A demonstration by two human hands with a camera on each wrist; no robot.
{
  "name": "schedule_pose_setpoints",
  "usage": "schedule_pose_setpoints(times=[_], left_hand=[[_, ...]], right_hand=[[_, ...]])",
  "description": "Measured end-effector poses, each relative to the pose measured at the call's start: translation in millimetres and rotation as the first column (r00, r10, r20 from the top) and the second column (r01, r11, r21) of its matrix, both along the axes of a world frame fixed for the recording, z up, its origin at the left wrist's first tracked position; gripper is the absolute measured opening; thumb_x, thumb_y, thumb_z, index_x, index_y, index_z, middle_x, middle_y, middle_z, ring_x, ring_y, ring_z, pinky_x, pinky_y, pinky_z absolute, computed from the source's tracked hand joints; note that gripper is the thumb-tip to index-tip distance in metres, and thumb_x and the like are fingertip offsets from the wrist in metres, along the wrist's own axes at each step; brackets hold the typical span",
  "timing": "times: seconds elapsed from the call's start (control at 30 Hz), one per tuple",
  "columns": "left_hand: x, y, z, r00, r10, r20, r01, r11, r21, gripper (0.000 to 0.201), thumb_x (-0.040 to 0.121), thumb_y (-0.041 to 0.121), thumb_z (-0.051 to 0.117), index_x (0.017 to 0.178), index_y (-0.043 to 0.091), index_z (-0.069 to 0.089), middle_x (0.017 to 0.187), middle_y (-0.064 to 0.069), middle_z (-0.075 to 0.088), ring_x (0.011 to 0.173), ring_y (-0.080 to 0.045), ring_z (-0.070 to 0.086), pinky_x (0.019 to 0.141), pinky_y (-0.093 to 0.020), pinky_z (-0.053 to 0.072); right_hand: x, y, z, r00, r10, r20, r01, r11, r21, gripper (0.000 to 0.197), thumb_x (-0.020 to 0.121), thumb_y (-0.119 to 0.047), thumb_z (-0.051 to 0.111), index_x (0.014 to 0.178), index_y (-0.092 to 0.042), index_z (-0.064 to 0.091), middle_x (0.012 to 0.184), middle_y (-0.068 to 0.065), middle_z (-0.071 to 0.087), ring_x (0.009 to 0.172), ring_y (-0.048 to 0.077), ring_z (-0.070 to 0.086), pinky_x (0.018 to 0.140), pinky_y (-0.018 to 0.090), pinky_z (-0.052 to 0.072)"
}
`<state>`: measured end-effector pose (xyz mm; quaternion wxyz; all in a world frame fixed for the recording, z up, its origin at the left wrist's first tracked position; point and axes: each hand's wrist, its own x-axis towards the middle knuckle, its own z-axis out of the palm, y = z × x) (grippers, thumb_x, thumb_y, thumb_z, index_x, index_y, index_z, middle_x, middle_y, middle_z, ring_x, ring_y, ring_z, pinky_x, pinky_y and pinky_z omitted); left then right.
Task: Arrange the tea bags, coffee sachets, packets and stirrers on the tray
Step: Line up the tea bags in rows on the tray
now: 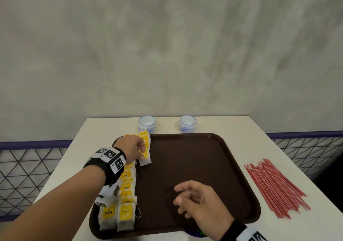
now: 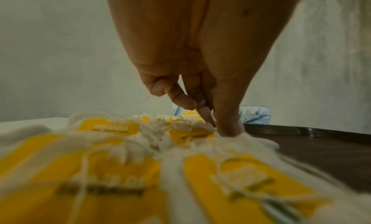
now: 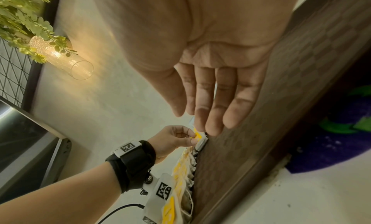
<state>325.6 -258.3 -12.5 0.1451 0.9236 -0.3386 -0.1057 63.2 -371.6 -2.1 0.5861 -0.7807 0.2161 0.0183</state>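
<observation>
While the left hand (image 1: 132, 149) reaches to the far end of the tea bags (image 1: 128, 185), its thumb and fingertips (image 2: 230, 129) pinch one bag (image 1: 145, 150), probably to square it with the row along the left side of the tray (image 1: 194, 166). That bag lies directly under the fingertips; the rest of the row runs back beneath the wrist. The right hand (image 1: 199, 201) hovers over the bare middle of the tray with fingers relaxed and holding nothing, likely waiting its turn. The stirrers (image 1: 274, 187) lie on the table, well to the right of those fingers.
</observation>
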Motion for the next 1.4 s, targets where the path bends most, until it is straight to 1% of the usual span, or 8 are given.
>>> schedule_pose_setpoints(times=[0.33,0.43,0.53,0.73,0.97,1.1,1.27,1.4], left_hand=[[-2,-2,0,0.993,0.03,0.112,-0.031,0.999,0.011,0.025,0.075,0.025,0.075,0.079,0.042,0.057,0.105,0.004,0.053,0.101,-0.021,0.051,0.091,-0.032,0.042],[-5,-1,-1,0.99,-0.028,0.139,0.031,0.999,-0.02,0.016,0.075,0.041,0.074,0.079,0.038,0.059,0.102,0.01,0.059,0.1,-0.017,0.048,0.09,-0.032,0.04],[-12,-1,1,0.987,-0.081,0.14,0.078,0.997,0.027,0.026,0.066,0.051,0.078,0.076,0.033,0.062,0.089,0.014,0.057,0.089,-0.011,0.046,0.081,-0.028,0.038],[-17,-1,2,0.986,-0.067,0.153,0.053,0.994,0.093,0.01,0.071,0.03,0.077,0.068,0.028,0.067,0.081,0.011,0.067,0.087,-0.01,0.061,0.081,-0.026,0.046],[-15,-3,1,0.972,-0.054,0.23,0.023,0.99,0.137,0.009,0.078,0.023,0.059,0.071,0.026,0.064,0.086,0.008,0.067,0.091,-0.017,0.06,0.078,-0.025,0.041],[-12,-2,1,0.973,-0.06,0.221,0.029,0.99,0.14,0.012,0.07,0.032,0.075,0.068,0.027,0.064,0.081,0.012,0.064,0.084,-0.01,0.055,0.077,-0.023,0.038],[-17,18,17,0.987,-0.006,0.159,0.014,0.999,-0.045,0.03,0.06,0.038,0.085,0.073,0.027,0.06,0.087,0.008,0.058,0.087,-0.017,0.056,0.078,-0.03,0.042],[-44,56,45,0.991,-0.04,0.13,0.069,0.971,-0.227,0.023,0.069,0.03,0.083,0.072,0.024,0.061,0.079,0.004,0.058,0.073,-0.02,0.054,0.066,-0.028,0.04]], right_hand=[[-6,-3,4,1.0,-0.014,0.004,0.014,1.0,-0.003,0.017,0.092,-0.014,0.061,0.103,-0.027,0.062,0.087,0.002,0.07,0.078,0.01,0.067,0.071,0.02,0.055],[-6,-2,4,1.0,-0.008,-0.01,0.008,1.0,-0.017,0.017,0.092,-0.016,0.061,0.104,-0.029,0.061,0.087,0.0,0.07,0.081,0.01,0.068,0.072,0.019,0.055],[-6,-1,5,1.0,-0.004,-0.015,0.003,1.0,-0.014,0.018,0.092,-0.016,0.061,0.104,-0.029,0.061,0.089,0.001,0.07,0.081,0.01,0.068,0.072,0.019,0.055],[-6,2,5,1.0,0.0,-0.018,0.0,1.0,-0.026,0.018,0.092,-0.016,0.062,0.105,-0.029,0.061,0.088,0.001,0.07,0.084,0.013,0.068,0.073,0.021,0.055],[-9,-2,4,1.0,-0.001,-0.024,0.001,1.0,-0.019,0.019,0.092,-0.016,0.062,0.106,-0.029,0.061,0.091,0.002,0.07,0.087,0.014,0.069,0.076,0.023,0.056],[-10,-2,5,1.0,-0.004,-0.01,0.004,1.0,-0.015,0.018,0.092,-0.016,0.061,0.105,-0.028,0.061,0.093,0.004,0.071,0.087,0.014,0.068,0.076,0.023,0.056],[-16,3,18,0.999,-0.01,0.052,0.011,1.0,-0.01,0.017,0.092,-0.015,0.061,0.104,-0.025,0.062,0.094,0.011,0.07,0.081,0.014,0.067,0.074,0.025,0.055],[-26,5,27,0.994,-0.019,0.109,0.022,0.999,-0.03,0.016,0.091,-0.015,0.062,0.103,-0.025,0.063,0.092,0.011,0.071,0.079,0.016,0.067,0.075,0.031,0.055]])
